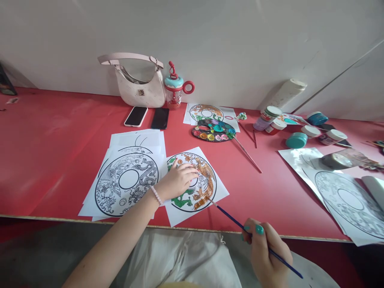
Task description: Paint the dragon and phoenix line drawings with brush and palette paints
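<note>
My left hand lies flat with fingers stretched out on a sheet with a round dragon-and-phoenix drawing, covering part of its middle. The phoenix is painted orange-brown and the dragon green. In my right hand is a thin paintbrush with a dark blue handle, gripped between thumb and fingers. Its tip touches the orange part near the lower right of the circle. Left of this sheet is a stack of unpainted printed drawings, partly under my left forearm.
Behind the drawing sits a paint palette with another brush resting on it. A handbag, a cup and two phones stand or lie at the back. Several paint jars and more sheets are at right.
</note>
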`<control>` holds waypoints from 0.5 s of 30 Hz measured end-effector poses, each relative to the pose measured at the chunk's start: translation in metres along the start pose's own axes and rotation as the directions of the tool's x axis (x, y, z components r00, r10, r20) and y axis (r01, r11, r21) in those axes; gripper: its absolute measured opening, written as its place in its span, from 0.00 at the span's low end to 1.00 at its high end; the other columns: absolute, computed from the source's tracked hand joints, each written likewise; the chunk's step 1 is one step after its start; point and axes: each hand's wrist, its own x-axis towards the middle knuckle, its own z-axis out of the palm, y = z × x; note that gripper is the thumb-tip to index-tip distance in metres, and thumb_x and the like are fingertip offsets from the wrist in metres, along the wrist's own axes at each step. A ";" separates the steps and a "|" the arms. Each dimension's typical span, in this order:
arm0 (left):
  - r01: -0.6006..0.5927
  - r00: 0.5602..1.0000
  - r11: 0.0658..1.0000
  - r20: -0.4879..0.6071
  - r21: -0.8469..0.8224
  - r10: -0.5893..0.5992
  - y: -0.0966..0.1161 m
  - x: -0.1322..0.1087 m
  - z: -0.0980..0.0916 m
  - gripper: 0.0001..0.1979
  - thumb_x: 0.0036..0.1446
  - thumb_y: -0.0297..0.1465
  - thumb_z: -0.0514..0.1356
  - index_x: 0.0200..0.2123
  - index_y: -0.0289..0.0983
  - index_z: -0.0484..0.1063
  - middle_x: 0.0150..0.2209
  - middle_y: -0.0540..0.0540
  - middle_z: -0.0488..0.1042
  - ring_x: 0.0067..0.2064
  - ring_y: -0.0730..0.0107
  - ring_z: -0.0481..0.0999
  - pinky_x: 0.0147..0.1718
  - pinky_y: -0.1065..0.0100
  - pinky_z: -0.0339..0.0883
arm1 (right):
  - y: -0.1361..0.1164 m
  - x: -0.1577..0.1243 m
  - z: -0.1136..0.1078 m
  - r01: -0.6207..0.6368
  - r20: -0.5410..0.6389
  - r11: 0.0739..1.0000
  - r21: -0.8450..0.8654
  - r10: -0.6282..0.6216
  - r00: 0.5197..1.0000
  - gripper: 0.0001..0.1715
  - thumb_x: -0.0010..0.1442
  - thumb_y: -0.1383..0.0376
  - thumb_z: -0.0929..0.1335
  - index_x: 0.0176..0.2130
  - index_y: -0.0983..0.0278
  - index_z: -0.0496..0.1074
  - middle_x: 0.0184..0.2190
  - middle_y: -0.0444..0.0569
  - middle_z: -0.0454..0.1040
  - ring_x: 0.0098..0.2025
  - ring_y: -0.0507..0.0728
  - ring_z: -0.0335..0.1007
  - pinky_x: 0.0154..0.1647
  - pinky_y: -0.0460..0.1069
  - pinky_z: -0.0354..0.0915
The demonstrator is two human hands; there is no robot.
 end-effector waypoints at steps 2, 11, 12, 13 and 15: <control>-0.003 1.000 1.000 -0.001 -0.003 0.003 0.000 0.000 0.000 0.16 0.62 0.22 0.50 0.47 0.40 0.71 0.54 0.49 0.71 0.59 0.64 0.63 0.64 0.46 0.36 | -0.002 -0.001 0.001 0.025 0.058 0.998 0.053 -0.028 0.998 0.25 0.65 0.54 0.60 0.21 0.62 0.63 0.17 0.44 0.63 0.19 0.49 0.58 0.22 0.46 0.56; 0.009 1.000 1.000 0.023 -0.019 -0.009 -0.001 -0.001 0.001 0.16 0.62 0.22 0.50 0.49 0.40 0.70 0.54 0.49 0.70 0.60 0.63 0.62 0.63 0.42 0.34 | 0.025 0.009 -0.007 0.107 -0.007 0.988 -0.110 -0.108 0.994 0.23 0.65 0.57 0.60 0.22 0.63 0.65 0.17 0.44 0.66 0.19 0.49 0.61 0.21 0.45 0.59; 0.012 1.000 1.000 0.026 -0.022 -0.011 -0.001 -0.001 0.001 0.16 0.62 0.22 0.50 0.49 0.40 0.70 0.54 0.49 0.70 0.60 0.63 0.62 0.63 0.42 0.33 | 0.027 0.011 -0.008 0.119 -0.010 0.987 -0.106 -0.121 0.993 0.23 0.65 0.58 0.60 0.22 0.63 0.65 0.17 0.44 0.66 0.19 0.49 0.61 0.21 0.44 0.59; 0.013 1.000 1.000 0.026 -0.023 -0.013 -0.002 -0.001 0.002 0.16 0.62 0.22 0.51 0.49 0.40 0.70 0.54 0.49 0.70 0.60 0.63 0.62 0.63 0.42 0.33 | 0.028 0.013 -0.008 0.127 -0.014 0.987 -0.102 -0.129 0.992 0.23 0.65 0.58 0.60 0.22 0.63 0.65 0.17 0.44 0.66 0.18 0.49 0.61 0.21 0.44 0.59; 0.009 1.000 1.000 0.017 -0.016 -0.009 -0.002 -0.001 0.002 0.16 0.62 0.22 0.51 0.48 0.40 0.70 0.54 0.49 0.71 0.59 0.64 0.62 0.64 0.43 0.34 | 0.027 0.014 -0.008 0.141 -0.009 0.985 -0.095 -0.143 0.990 0.23 0.65 0.58 0.60 0.21 0.64 0.65 0.16 0.44 0.65 0.18 0.49 0.60 0.20 0.44 0.59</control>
